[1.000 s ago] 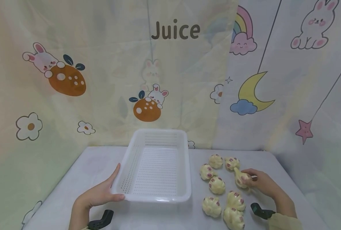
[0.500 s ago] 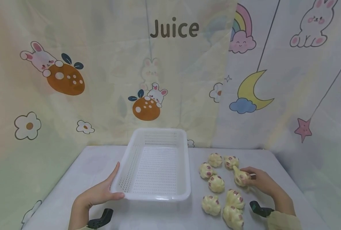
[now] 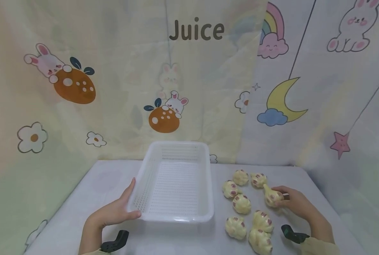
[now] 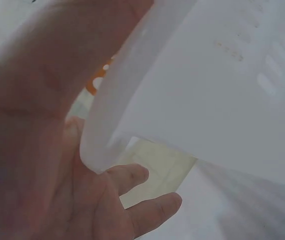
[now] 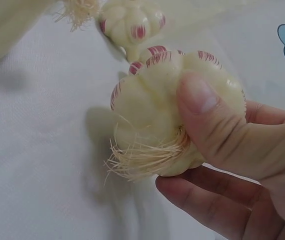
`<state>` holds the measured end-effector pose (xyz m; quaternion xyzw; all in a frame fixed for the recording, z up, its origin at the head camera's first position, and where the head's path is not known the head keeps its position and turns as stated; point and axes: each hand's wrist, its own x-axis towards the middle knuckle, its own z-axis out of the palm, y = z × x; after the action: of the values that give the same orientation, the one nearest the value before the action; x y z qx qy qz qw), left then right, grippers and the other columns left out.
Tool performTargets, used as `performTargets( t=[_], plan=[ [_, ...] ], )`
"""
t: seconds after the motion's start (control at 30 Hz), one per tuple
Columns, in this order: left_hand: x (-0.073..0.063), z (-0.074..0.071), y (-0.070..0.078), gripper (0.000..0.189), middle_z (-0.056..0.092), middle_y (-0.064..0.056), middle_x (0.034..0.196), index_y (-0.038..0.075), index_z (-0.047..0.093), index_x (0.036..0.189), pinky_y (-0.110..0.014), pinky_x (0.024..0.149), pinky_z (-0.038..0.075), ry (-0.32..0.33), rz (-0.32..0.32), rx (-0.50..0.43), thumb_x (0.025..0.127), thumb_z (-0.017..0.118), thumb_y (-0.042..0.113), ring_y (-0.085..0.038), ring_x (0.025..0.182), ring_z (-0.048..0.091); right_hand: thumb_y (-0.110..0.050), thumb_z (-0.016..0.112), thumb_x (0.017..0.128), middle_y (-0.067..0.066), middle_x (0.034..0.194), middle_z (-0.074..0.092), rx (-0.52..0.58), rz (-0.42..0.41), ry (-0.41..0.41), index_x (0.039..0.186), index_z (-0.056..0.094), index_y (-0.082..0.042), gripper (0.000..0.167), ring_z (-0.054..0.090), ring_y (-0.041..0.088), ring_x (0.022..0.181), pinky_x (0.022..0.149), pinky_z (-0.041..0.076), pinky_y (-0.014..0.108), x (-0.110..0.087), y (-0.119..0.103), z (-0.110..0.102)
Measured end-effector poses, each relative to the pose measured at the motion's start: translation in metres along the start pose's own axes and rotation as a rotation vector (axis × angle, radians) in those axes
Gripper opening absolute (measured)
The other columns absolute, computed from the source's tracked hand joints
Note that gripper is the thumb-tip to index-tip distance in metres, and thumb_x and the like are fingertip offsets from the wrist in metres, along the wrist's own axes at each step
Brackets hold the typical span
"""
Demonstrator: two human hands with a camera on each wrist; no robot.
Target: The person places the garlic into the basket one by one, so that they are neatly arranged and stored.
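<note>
My left hand (image 3: 116, 210) grips the lower left corner of a white plastic basket (image 3: 208, 184), thumb at the near rim. The left wrist view shows fingers (image 4: 152, 215) reaching under the basket wall (image 4: 182, 110). The basket has slotted sides and a perforated floor, and its inside faces me with nothing in it. In my right hand (image 3: 293, 202) a garlic bulb (image 5: 150, 110) is pinched, thumb on its root side and fingers around the far side. Its roots hang toward the wrist camera, and its stem points toward another garlic bulb (image 3: 258, 180).
Several other garlic bulbs lie on the right of the white table (image 3: 112, 177), including a near one (image 3: 235, 227) and two touching ones (image 3: 262, 221). A printed cloth (image 3: 119, 88) hangs behind the table. Black wrist mounts (image 3: 115, 241) sit below both hands.
</note>
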<state>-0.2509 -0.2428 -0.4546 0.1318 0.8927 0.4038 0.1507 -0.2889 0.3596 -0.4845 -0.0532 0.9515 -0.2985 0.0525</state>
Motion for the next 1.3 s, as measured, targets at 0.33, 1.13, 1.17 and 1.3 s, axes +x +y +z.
performTargets(
  t=[0.33,1.13,1.17,1.3],
  plan=[
    [0.0,-0.001,-0.001,0.115,-0.005,-0.022,0.158,0.014,-0.019,0.15,-0.055,0.104,0.031,-0.004,0.015,0.02,0.082,0.071,0.034,-0.04,0.14,0.024,-0.037,0.076,0.074,0.031,0.131,0.051,-0.008,0.041,0.015,0.13,0.053,-0.002,0.07,0.057,0.046,0.108,0.082,0.05,0.052,0.002,0.003,0.002],
    [-0.001,-0.004,0.002,0.115,-0.002,-0.026,0.157,0.014,-0.018,0.151,-0.059,0.106,0.027,-0.008,0.017,-0.015,0.082,0.072,0.033,-0.042,0.14,0.022,-0.032,0.072,0.081,0.032,0.135,0.047,-0.046,-0.036,0.095,0.133,0.05,-0.002,0.064,0.055,0.05,0.11,0.083,0.046,0.059,0.0,-0.005,-0.001],
    [-0.001,-0.004,0.003,0.115,-0.002,-0.026,0.157,0.013,-0.018,0.151,-0.059,0.106,0.027,-0.008,0.022,-0.016,0.082,0.072,0.033,-0.043,0.14,0.022,-0.029,0.072,0.082,0.032,0.135,0.047,-0.046,-0.047,0.101,0.133,0.05,-0.001,0.063,0.055,0.05,0.11,0.083,0.046,0.059,-0.001,-0.007,-0.001],
    [-0.002,-0.004,0.006,0.115,-0.001,-0.028,0.156,0.012,-0.019,0.15,-0.06,0.105,0.028,-0.011,0.037,-0.019,0.082,0.072,0.032,-0.045,0.14,0.022,-0.025,0.072,0.081,0.033,0.134,0.047,-0.054,-0.066,0.111,0.133,0.05,-0.001,0.061,0.057,0.049,0.107,0.081,0.048,0.057,-0.003,-0.01,-0.002]
  ],
)
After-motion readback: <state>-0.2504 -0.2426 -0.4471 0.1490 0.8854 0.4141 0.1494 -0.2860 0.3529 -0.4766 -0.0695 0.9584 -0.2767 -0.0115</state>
